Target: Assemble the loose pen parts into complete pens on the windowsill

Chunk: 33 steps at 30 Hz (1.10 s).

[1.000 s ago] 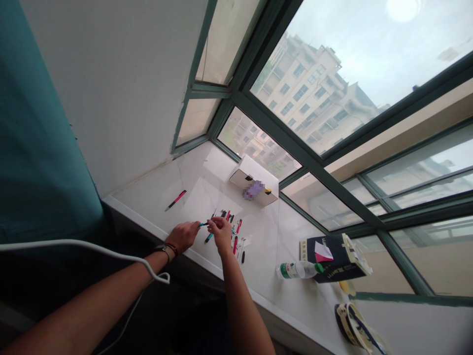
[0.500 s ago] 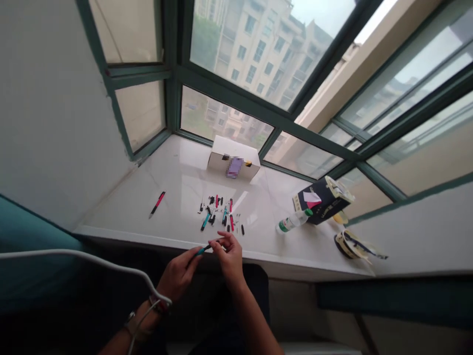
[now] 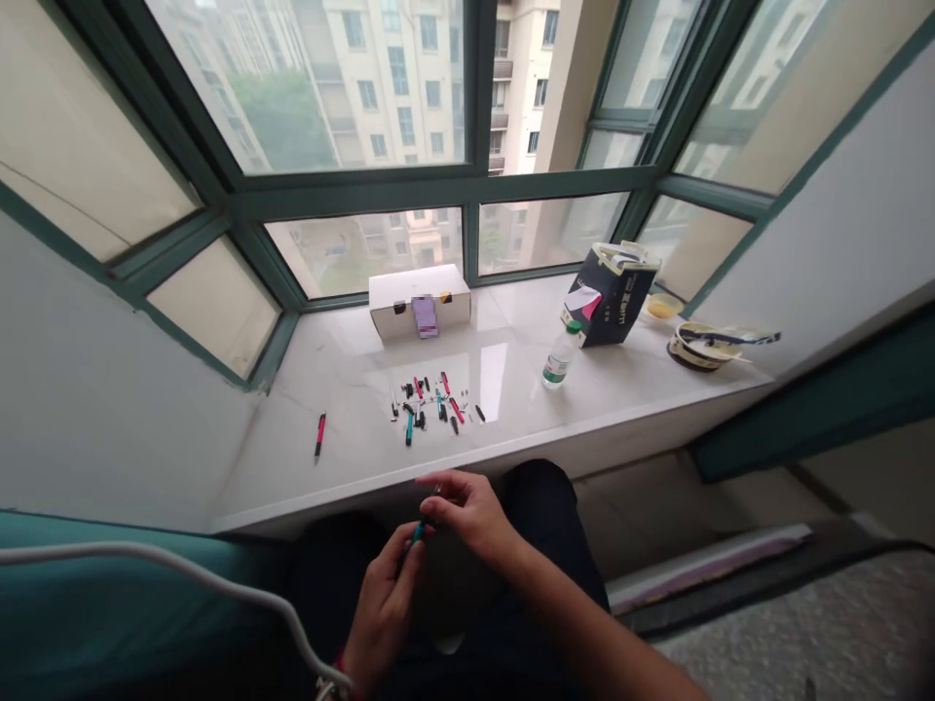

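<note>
My left hand [image 3: 384, 604] grips the lower end of a teal pen [image 3: 416, 534] held over my lap. My right hand [image 3: 467, 508] pinches the pen's upper tip between thumb and fingers. Both hands are in front of the white windowsill [image 3: 511, 428] and below its edge. On the sill lies a scatter of pen parts [image 3: 436, 399], red, teal and black, with several small caps and tubes. A whole red pen [image 3: 319, 434] lies alone to the left of the scatter.
A white box [image 3: 419, 300] stands at the back of the sill by the window. To the right are a plastic bottle [image 3: 559, 358], a dark paper bag [image 3: 609, 292] and a bowl with a lid [image 3: 702, 345]. A white cable [image 3: 182, 570] crosses the lower left.
My hands have drawn back from the sill to my lap, still holding the teal pen. The view has swung down and level, so the whole sill now shows.
</note>
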{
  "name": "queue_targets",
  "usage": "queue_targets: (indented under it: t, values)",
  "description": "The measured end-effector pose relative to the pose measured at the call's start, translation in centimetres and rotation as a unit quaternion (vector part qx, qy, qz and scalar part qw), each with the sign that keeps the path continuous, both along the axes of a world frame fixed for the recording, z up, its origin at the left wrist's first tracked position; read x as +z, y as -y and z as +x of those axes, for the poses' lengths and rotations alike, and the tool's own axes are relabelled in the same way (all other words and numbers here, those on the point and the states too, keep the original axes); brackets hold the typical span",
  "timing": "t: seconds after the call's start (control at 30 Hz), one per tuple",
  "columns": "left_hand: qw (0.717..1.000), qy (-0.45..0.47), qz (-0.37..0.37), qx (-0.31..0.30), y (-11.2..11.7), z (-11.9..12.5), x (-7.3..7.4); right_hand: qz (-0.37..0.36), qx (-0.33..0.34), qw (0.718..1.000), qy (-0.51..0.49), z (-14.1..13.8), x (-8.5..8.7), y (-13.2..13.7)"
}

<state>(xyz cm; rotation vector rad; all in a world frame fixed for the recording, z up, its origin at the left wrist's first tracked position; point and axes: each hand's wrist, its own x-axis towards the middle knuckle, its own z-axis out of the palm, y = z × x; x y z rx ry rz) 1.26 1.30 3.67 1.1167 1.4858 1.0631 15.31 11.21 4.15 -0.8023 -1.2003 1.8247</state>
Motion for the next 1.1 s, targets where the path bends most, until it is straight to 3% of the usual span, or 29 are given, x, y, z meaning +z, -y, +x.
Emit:
queue_targets:
  t: [0.1, 0.27, 0.6, 0.8, 0.97, 1.1]
  values:
    - [0.995, 0.098, -0.029, 0.013, 1.2, 2.1, -0.2, -0.014, 0.025, 0.999, -0.021, 0.1, 0.9, 0.7]
    - [0.979, 0.184, -0.084, 0.031, 2.2, 3.5, -0.9, -0.05, -0.004, 0.997, -0.051, 0.2, 1.0, 2.1]
    - [0.998, -0.018, -0.008, 0.055, 4.1, 2.8, 0.6, -0.023, -0.026, 0.999, -0.016, 0.4, 1.2, 4.3]
    - [0.997, 0.025, -0.026, 0.075, 5.0, 2.6, 0.8, 0.038, -0.024, 0.999, -0.018, 1.0, 1.0, 6.4]
    - [0.993, 0.053, -0.043, 0.095, 5.2, 2.7, 0.8, 0.023, 0.008, 0.997, -0.073, 2.1, 0.7, 7.8]
    - [0.996, 0.04, -0.036, 0.076, 5.6, 3.3, 1.2, 0.011, 0.01, 0.997, -0.076, 3.0, 0.5, 7.8]
